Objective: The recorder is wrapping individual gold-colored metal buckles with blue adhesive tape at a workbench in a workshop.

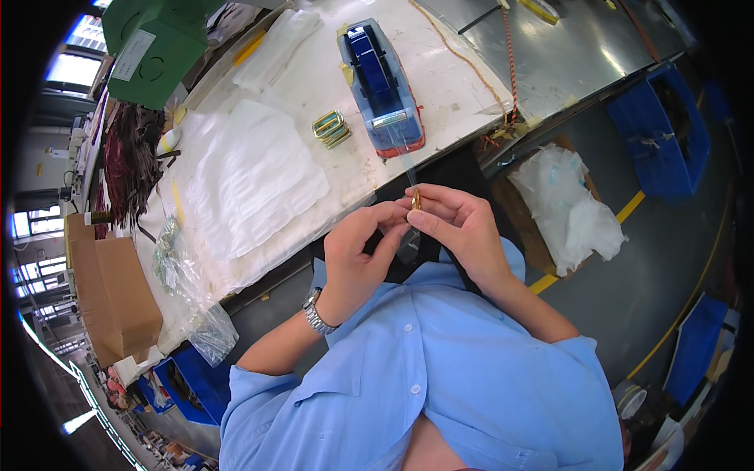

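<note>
Both of my hands meet just off the table's front edge, below the tape dispenser (382, 94). Between thumb and fingers, my right hand (469, 235) pinches a small gold-coloured metal piece (416, 201). My left hand (353, 245) is closed too, its fingertips pressed against the lower side of that piece. A strip of clear tape (409, 166) runs from the dispenser's front down to my fingers. The piece's exact shape is mostly covered by them. On the table, left of the dispenser, lies a small stack of gold-coloured metal buckles (331, 129).
White plastic sheeting (255, 177) covers the worktable's left part. A green box (161, 55) and dark red strands (133, 157) stand beyond it. Clear bags (188, 290) hang over the left edge near a cardboard box (122, 290). At right are a plastic-lined carton (561, 204) and a blue bin (660, 129).
</note>
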Tool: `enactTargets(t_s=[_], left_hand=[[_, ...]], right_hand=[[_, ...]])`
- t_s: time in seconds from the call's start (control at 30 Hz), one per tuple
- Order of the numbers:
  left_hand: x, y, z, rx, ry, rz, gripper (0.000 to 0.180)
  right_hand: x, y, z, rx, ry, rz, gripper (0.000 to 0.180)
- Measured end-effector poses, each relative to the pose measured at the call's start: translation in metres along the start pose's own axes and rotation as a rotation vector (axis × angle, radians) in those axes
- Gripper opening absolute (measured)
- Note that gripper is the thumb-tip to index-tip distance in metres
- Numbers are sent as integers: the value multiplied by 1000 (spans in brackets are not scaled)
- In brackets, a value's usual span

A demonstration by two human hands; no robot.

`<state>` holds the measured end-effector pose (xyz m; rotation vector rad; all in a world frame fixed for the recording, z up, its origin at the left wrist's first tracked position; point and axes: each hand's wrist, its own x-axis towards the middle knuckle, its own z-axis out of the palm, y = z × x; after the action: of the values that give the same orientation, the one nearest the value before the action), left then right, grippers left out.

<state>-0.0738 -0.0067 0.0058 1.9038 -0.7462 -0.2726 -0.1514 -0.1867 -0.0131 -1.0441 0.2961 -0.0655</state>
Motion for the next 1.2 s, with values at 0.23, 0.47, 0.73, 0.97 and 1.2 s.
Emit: enactTargets(t_s=[0.23,0.47,0.73,0.97,1.2], left_hand=[[7,-11,24,179,227,413,24],[17,9,7,93,125,119,14],[71,16,-25,-300,-232,-357,22],[100,12,-40,-418,-400,-545,22],[112,0,-49,-516,-500,-660,25]], right_hand=[[-2,-4,6,-76,50,-15,43],[-7,-14,16,-76,18,13,45],[-1,-1,10,-74,1,36,46],[30,-15,-12,-274,-108,-77,63],[50,-22,-16,-376,-204,-228,60]])
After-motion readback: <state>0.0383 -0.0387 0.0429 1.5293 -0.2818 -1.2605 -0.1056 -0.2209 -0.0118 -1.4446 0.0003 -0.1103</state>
